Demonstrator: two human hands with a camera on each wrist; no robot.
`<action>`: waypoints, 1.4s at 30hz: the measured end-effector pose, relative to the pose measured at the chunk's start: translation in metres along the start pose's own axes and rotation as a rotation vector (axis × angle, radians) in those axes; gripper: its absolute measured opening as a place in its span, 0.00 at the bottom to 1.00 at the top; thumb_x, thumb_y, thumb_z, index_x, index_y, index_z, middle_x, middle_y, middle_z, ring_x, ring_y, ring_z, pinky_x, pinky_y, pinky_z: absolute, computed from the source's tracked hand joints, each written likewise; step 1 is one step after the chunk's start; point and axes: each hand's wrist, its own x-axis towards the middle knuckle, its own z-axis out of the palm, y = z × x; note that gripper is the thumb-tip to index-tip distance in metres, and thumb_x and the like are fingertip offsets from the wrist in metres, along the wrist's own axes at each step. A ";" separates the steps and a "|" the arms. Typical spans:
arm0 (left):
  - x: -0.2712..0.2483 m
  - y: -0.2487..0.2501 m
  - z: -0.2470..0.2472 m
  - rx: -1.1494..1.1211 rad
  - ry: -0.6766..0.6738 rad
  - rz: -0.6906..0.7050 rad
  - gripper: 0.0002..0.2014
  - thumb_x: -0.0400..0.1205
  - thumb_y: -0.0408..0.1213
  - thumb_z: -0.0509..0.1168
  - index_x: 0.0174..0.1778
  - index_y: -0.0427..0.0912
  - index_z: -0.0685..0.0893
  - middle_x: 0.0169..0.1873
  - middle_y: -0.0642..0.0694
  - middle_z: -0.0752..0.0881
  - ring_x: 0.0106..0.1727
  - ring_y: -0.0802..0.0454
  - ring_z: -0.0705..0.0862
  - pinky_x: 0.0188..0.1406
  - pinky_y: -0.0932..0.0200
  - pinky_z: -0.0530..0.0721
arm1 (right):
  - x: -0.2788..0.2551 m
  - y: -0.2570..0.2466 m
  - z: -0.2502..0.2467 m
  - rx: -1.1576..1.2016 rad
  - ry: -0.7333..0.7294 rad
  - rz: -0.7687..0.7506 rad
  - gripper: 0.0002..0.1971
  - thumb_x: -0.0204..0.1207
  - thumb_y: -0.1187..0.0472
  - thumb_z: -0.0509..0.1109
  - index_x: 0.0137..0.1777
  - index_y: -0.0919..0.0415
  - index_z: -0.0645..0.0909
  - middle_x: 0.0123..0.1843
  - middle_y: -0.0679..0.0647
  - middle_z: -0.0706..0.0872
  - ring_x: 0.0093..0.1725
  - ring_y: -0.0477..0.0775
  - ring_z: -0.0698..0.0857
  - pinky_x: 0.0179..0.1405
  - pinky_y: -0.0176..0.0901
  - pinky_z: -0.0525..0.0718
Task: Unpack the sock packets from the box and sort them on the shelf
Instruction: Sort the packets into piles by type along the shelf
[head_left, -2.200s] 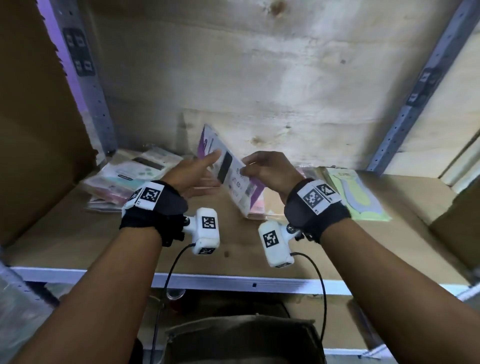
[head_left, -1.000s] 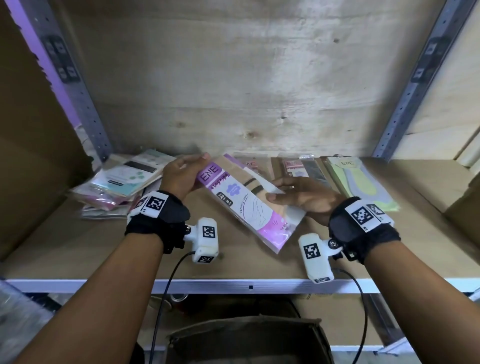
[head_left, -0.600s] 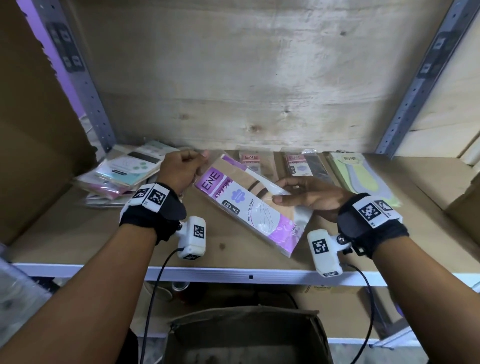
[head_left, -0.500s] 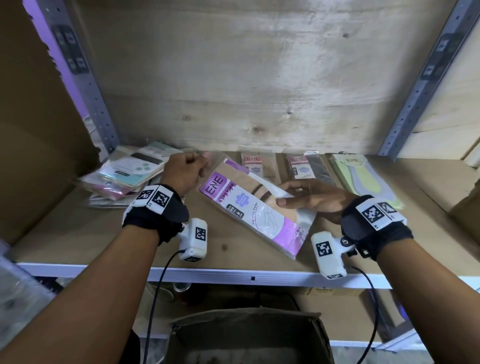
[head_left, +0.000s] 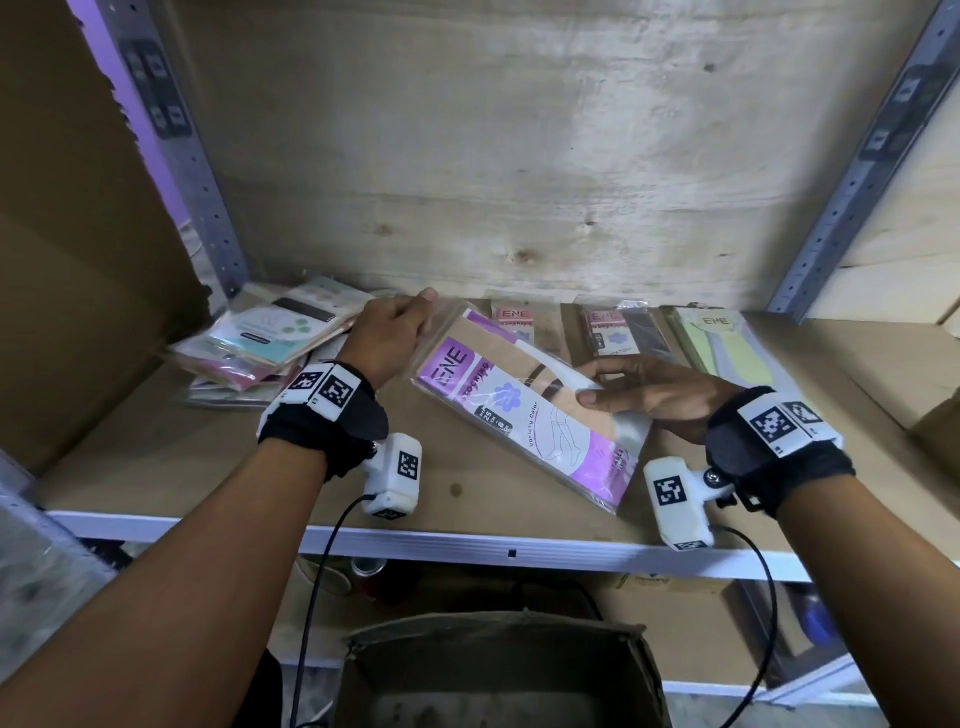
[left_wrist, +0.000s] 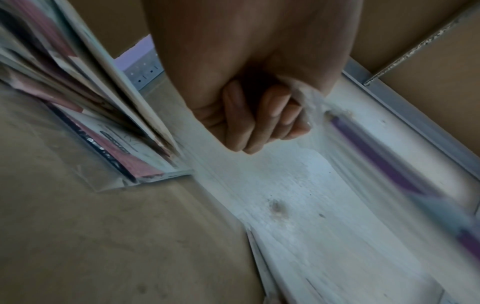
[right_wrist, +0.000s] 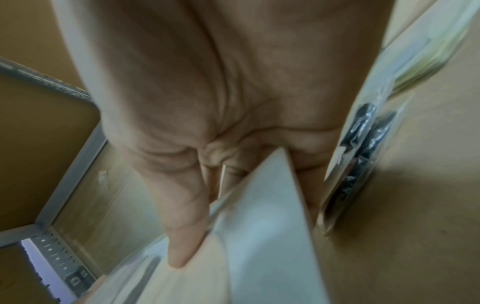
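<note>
A purple and tan ENE sock packet (head_left: 519, 415) is held slantwise just over the middle of the wooden shelf (head_left: 156, 467). My left hand (head_left: 397, 330) pinches its far left corner with curled fingers (left_wrist: 259, 115). My right hand (head_left: 631, 392) grips its right edge, thumb (right_wrist: 182, 226) on top and the other fingers underneath. Part of the packet (right_wrist: 259, 236) fills the right wrist view. The cardboard box (head_left: 498, 670) stands open on the floor below the shelf.
A loose pile of packets (head_left: 270, 338) lies at the shelf's left end. Along the back wall lie a pink-topped packet (head_left: 514, 322), a dark one (head_left: 615, 330) and a green one (head_left: 727, 343). Perforated steel posts (head_left: 208, 208) flank the bay.
The packet, first held upright near the back wall, has been tipped face up and brought forward over the shelf's middle. In the last half second both hands and the packet barely shift.
</note>
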 end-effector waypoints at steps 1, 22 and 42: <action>0.001 0.000 0.000 -0.006 -0.009 -0.005 0.25 0.88 0.52 0.58 0.25 0.47 0.69 0.13 0.57 0.68 0.15 0.60 0.64 0.28 0.59 0.65 | 0.000 -0.001 0.000 0.002 -0.001 -0.002 0.15 0.79 0.73 0.68 0.66 0.73 0.79 0.53 0.59 0.84 0.51 0.49 0.82 0.52 0.26 0.79; -0.007 -0.007 -0.006 0.062 -0.014 -0.087 0.28 0.86 0.55 0.59 0.21 0.46 0.71 0.14 0.53 0.73 0.14 0.60 0.70 0.21 0.64 0.70 | -0.002 -0.004 0.001 -0.089 0.014 0.022 0.07 0.79 0.67 0.71 0.56 0.61 0.84 0.48 0.53 0.85 0.49 0.45 0.84 0.56 0.32 0.78; 0.001 -0.006 -0.004 -0.519 -0.062 -0.308 0.27 0.84 0.65 0.55 0.32 0.46 0.81 0.20 0.53 0.78 0.17 0.58 0.71 0.15 0.69 0.67 | -0.002 -0.009 -0.001 -0.027 0.038 -0.015 0.09 0.80 0.71 0.68 0.59 0.71 0.81 0.51 0.60 0.80 0.50 0.53 0.78 0.47 0.26 0.77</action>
